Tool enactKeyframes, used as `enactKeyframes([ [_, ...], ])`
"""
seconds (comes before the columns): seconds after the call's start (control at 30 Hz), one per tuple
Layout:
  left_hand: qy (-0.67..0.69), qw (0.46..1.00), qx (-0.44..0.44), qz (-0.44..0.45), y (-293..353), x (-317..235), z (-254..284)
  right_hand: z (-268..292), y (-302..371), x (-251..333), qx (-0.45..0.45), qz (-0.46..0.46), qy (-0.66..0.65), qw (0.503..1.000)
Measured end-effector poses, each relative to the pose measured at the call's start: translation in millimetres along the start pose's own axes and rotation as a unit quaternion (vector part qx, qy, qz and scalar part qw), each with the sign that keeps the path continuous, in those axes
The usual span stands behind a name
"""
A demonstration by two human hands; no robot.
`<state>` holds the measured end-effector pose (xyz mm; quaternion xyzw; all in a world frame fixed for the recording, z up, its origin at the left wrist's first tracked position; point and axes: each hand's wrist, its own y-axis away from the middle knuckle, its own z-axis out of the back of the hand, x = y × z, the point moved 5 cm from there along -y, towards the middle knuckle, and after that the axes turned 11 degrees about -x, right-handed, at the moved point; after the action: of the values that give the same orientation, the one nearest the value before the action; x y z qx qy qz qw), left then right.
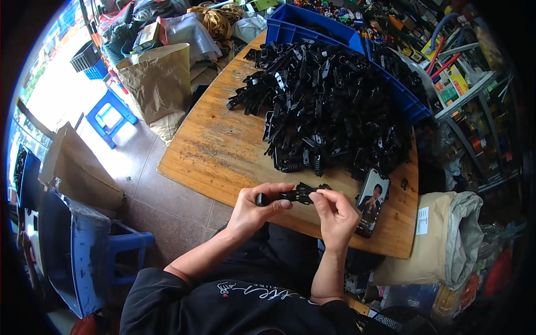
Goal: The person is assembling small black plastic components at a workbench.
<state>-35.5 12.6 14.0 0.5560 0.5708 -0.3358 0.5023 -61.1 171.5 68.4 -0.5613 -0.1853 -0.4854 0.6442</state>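
Over the near edge of the wooden table [206,151], a slim black part [301,194] with a rounded end lies between my two hands. My left hand [251,212] is closed round its left portion, the rounded end showing by the palm. Thumb and fingertips of my right hand [336,218] pinch its right end. Its exact kind is hard to make out, as my fingers cover much of it. Beyond my hands spreads a big heap of similar black parts [329,106], some with slots and ridged ends.
A phone [369,204] with a lit screen lies right of my hands. Blue crates [312,25] border the heap at the back and right. Paper sacks [159,84] and a blue stool [109,117] stand left on the tiled floor. A cluttered shelf [469,100] rises at right.
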Motion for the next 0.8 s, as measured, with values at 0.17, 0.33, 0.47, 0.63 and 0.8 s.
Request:
enactKeyframes([
  [0.17, -0.026, 0.999, 0.004, -0.045, 0.6, -5.8, -1.2, -15.7, 8.0, -3.7, 0.004, 0.027, 0.010, 1.000],
  [0.33, 0.047, 0.998, 0.029, 0.026, -1.0, 5.5, 5.5, -7.0, 6.9, -7.0, 0.005, 0.016, 0.067, 0.998],
  [0.47, 0.064, 0.997, -0.029, 0.009, -9.7, -1.6, 20.7, 14.0, -5.3, -21.3, 0.053, 0.124, 0.289, 0.948],
  [0.63, 0.050, 0.999, -0.007, 0.011, -14.3, -1.9, 17.5, 18.7, 7.5, -27.8, 0.065, 0.033, 0.147, 0.986],
  [0.8, 0.026, 0.997, 0.067, -0.008, -8.5, -2.1, 2.7, 0.9, 33.8, -13.6, 0.179, -0.291, -0.299, 0.891],
])
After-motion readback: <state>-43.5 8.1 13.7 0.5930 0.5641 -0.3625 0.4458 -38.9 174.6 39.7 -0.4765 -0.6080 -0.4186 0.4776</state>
